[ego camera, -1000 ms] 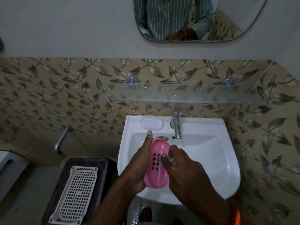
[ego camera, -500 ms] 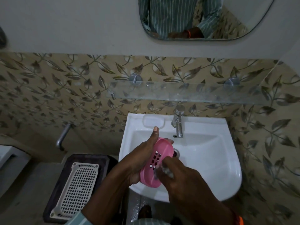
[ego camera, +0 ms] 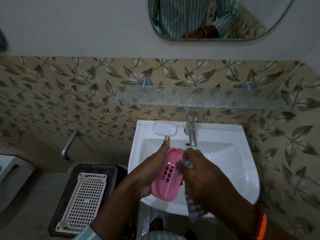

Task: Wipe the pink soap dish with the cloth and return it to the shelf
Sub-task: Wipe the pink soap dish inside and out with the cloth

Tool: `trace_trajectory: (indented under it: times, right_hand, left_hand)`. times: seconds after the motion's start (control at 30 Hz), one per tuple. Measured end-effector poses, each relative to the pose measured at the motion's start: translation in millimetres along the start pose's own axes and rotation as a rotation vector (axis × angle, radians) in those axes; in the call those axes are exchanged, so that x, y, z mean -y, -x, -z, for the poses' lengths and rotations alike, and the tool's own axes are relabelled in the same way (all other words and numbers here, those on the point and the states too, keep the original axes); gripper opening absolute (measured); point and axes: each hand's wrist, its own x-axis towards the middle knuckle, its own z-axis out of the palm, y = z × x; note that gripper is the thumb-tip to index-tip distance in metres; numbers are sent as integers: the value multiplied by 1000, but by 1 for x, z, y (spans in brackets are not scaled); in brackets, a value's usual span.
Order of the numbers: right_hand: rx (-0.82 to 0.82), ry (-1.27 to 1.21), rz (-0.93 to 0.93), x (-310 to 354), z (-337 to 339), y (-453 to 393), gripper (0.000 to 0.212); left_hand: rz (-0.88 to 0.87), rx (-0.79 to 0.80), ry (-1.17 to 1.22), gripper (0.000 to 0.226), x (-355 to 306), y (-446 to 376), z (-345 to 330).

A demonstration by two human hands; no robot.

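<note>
Pink soap dish [ego camera: 167, 175] held over the white sink [ego camera: 239, 163], tilted on edge with its slotted inner face turned toward the right hand. Left hand [ego camera: 149, 172] gripping the dish from its left side, thumb raised straight along the upper rim, remaining fingers wrapped behind and not visible. Right hand [ego camera: 206, 175] curled round a grey cloth [ego camera: 186, 164], fingers pinched together on it and pressing it against the dish's upper right edge; a striped length of the cloth hanging below that hand, down past the sink's front rim. Orange band at the right wrist. Glass shelf [ego camera: 204, 98] mounted on the leaf-patterned tiles well beyond both sets of fingers, above the tap [ego camera: 191, 131]. Clear soap tray [ego camera: 165, 129] on the sink's back ledge just beyond the left thumb tip, left of the tap. White perforated basket [ego camera: 84, 201] lying on a dark stool [ego camera: 69, 184] well to the left of the left hand. Mirror [ego camera: 220, 18] above the tiled band, reflecting a striped shirt and a forearm. Metal pipe [ego camera: 68, 145] projecting from the wall left of the sink
</note>
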Motion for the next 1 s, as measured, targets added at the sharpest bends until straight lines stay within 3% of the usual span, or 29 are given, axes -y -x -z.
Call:
trace_trajectory:
  times: [0.07,0.13,0.3,0.4,0.57,0.7,0.8,0.9,1.0]
  right_hand:
    - [-18,55,-34,-4,9,-10,14]
    - [-31,141,63,0,8,-6,12]
    - [64,-10,69,17,-7,14,20]
    - [-1,23,120,8,-8,4,14]
    - [-95,114,1,-7,-3,-16,11]
    - [-73,42,47,0,-27,-3,19]
    - [-95,-23,51,-3,-26,-5,17]
    - [-79,87,-36,-11,-13,-21,10]
    - [-107,46,-50,-4,-16,-19,5]
  left_hand:
    - [-13,5,-27,76,-2,2,-1]
    - [-33,-28,-83,77,-5,2,-3]
    - [-93,-89,-121,81,-16,2,-14]
    - [-124,-87,-160,77,-19,0,-14]
    - [-128,-76,-191,77,-19,0,-8]
    - [-149,-85,-177,67,-19,-3,-12]
    - [-144,-88,-158,68,-16,-5,-13]
    - [-128,-74,-171,76,-14,-5,-11]
    - [-152,-88,-154,70,-16,-8,-10]
